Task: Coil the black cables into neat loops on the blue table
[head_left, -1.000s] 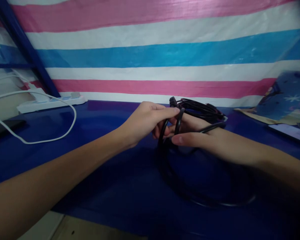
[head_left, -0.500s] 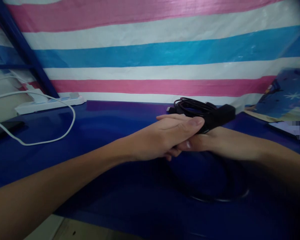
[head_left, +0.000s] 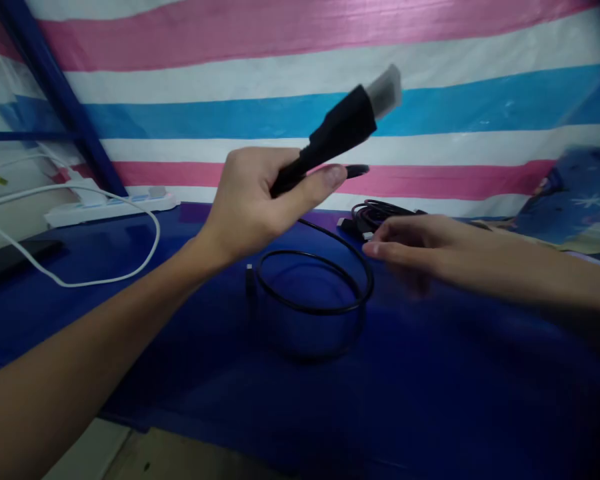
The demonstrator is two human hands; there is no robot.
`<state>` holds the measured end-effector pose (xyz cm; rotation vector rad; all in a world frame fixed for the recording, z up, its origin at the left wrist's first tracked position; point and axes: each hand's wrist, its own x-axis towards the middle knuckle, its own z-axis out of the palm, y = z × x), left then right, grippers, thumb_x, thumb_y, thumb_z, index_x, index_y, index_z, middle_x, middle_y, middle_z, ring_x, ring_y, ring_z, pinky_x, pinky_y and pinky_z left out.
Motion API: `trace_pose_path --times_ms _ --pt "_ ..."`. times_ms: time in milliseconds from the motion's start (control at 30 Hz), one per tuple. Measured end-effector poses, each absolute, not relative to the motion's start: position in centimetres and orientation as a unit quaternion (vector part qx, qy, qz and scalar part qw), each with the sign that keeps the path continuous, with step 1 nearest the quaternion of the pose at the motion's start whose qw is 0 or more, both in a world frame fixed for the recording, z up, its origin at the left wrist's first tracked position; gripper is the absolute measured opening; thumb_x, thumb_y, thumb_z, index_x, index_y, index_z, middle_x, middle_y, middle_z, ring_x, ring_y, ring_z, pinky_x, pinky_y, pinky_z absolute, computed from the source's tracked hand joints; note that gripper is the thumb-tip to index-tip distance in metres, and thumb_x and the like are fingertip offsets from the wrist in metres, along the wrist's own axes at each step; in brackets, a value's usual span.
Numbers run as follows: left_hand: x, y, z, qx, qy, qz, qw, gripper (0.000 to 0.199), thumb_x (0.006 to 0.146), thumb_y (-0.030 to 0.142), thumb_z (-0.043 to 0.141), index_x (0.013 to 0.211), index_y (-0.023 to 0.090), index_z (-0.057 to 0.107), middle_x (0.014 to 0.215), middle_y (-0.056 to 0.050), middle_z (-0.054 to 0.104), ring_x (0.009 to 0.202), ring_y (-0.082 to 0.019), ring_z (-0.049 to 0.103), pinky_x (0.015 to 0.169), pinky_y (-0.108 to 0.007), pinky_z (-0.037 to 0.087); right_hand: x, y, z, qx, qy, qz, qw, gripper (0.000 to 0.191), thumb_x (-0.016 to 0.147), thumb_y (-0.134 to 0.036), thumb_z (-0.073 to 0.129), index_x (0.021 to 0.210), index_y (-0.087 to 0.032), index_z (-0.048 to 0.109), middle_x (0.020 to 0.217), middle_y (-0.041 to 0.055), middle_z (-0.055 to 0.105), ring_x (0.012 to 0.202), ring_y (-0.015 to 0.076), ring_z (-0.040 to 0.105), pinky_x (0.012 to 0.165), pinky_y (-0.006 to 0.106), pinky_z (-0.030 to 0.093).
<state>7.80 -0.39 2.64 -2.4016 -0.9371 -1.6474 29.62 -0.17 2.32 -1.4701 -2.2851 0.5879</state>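
My left hand (head_left: 260, 200) is closed around a black cable (head_left: 343, 130) just below its large plug, which points up to the right and has a pale cap or tip. From this hand the cable hangs in loops over the blue table (head_left: 180, 360). Its small other connector (head_left: 250, 279) shows left of the loops. My right hand (head_left: 415, 250) is apart from the left one, somewhat blurred, with thumb and fingers parted and nothing seen between them. Just beyond its fingertips lies a coiled black cable (head_left: 377, 212) with its connectors.
A white power strip (head_left: 110, 208) with a plugged-in charger and a looping white cable (head_left: 155, 247) is at the left. Beside it lies a flat black object (head_left: 20, 260). A striped sheet (head_left: 280, 73) hangs behind; a blue patterned item (head_left: 575, 193) is at the right.
My hands have separated. My left hand has risen to the left with the black cable, whose loops now hang below it. My right hand has let go and opened.
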Motion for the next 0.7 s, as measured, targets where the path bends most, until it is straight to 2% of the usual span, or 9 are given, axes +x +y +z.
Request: trace_pose_path --times_ms 100,200,267,333,400,467,500,600,700 --pt "8.3 -1.1 2.2 -0.785 -0.351 -0.503 0.085 0.043 0.084 0.04 0.055 0.049 0.019 0.043 0.051 0.003 0.026 0.051 -0.008 0.037 0.049 -0.024 0.023 29.2 -0.6 2.1 -0.49 -0.724 0.449 0.186 0.046 0.08 -0.065 0.05 0.08 -0.019 0.059 0.062 0.0072 0.064 0.045 0.019 0.06 0.038 0.03 0.046" --pt "8.9 -1.6 1.9 -0.787 -0.39 -0.465 0.106 0.041 0.079 0.045 0.058 0.05 0.02 0.044 0.05 0.002 0.031 0.056 -0.011 0.046 0.048 -0.023 0.025 28.7 -0.8 1.2 -0.489 -0.67 0.505 0.24 0.041 0.077 -0.048 0.065 0.105 -0.02 0.055 0.08 0.0074 0.068 0.049 0.0173 0.063 0.038 0.027 0.046" --pt "9.0 -1.9 2.0 -0.789 -0.397 -0.456 0.107 0.04 0.078 0.045 0.059 0.051 0.02 0.043 0.05 0.001 0.032 0.06 -0.013 0.05 0.049 -0.023 0.027 28.5 -0.7 0.7 -0.494 -0.652 0.518 0.249 0.044 0.075 -0.036 0.069 0.113 -0.023 0.051 0.084 0.0047 0.067 0.047 0.0144 0.06 0.038 0.025 0.046" --pt "9.0 -2.0 2.1 -0.798 -0.385 -0.452 0.102 0.039 0.078 0.044 0.058 0.051 0.021 0.041 0.051 0.001 0.031 0.062 -0.013 0.051 0.051 -0.023 0.03 28.6 -0.4 0.5 -0.494 -0.644 0.534 0.235 0.033 0.075 -0.032 0.068 0.104 -0.021 0.056 0.078 0.0021 0.064 0.045 0.011 0.055 0.037 0.023 0.042" --pt "8.9 -2.0 2.2 -0.814 -0.354 -0.449 0.105 0.039 0.078 0.041 0.057 0.051 0.021 0.039 0.051 0.002 0.03 0.06 -0.013 0.049 0.053 -0.023 0.031 28.6 -0.5 0.8 -0.493 -0.644 0.544 0.215 0.02 0.075 -0.034 0.068 0.082 -0.017 0.06 0.063 0.0 0.057 0.042 0.0084 0.047 0.035 0.021 0.035" --pt "8.8 -1.8 2.1 -0.832 -0.311 -0.443 0.126 0.038 0.078 0.039 0.056 0.05 0.02 0.039 0.05 0.002 0.03 0.055 -0.011 0.045 0.056 -0.024 0.031 28.5 -0.7 1.3 -0.498 -0.635 0.547 0.224 0.021 0.077 -0.034 0.065 0.069 -0.016 0.059 0.052 -0.001 0.048 0.041 0.0085 0.042 0.036 0.021 0.032" --pt "8.8 -1.7 2.0 -0.839 -0.297 -0.435 0.137 0.038 0.079 0.038 0.056 0.051 0.02 0.04 0.05 0.002 0.031 0.053 -0.011 0.043 0.056 -0.025 0.031 28.4 -0.9 1.6 -0.496 -0.624 0.551 0.248 0.021 0.079 -0.033 0.061 0.068 -0.015 0.059 0.052 -0.0004 0.048 0.043 0.0093 0.043 0.038 0.021 0.034" --pt "8.8 -1.4 1.7 -0.861 -0.28 -0.399 0.146 0.035 0.082 0.035 0.054 0.052 0.02 0.042 0.049 0.002 0.033 0.05 -0.011 0.039 0.055 -0.027 0.028 28.2 -1.0 2.0 -0.447 -0.6 0.552 0.367 0.02 0.085 -0.029 0.053 0.077 -0.014 0.062 0.069 0.004 0.058 0.06 0.0117 0.054 0.053 0.022 0.045" --pt "8.9 -0.9 1.3 -0.89 -0.291 -0.338 0.098 0.035 0.084 0.032 0.056 0.055 0.02 0.041 0.047 0.003 0.034 0.046 -0.01 0.034 0.05 -0.029 0.021 28.4 -0.1 1.4 -0.355 -0.605 0.528 0.479 0.019 0.088 -0.03 0.053 0.085 -0.014 0.062 0.091 0.0049 0.063 0.081 0.0116 0.058 0.074 0.021 0.048"
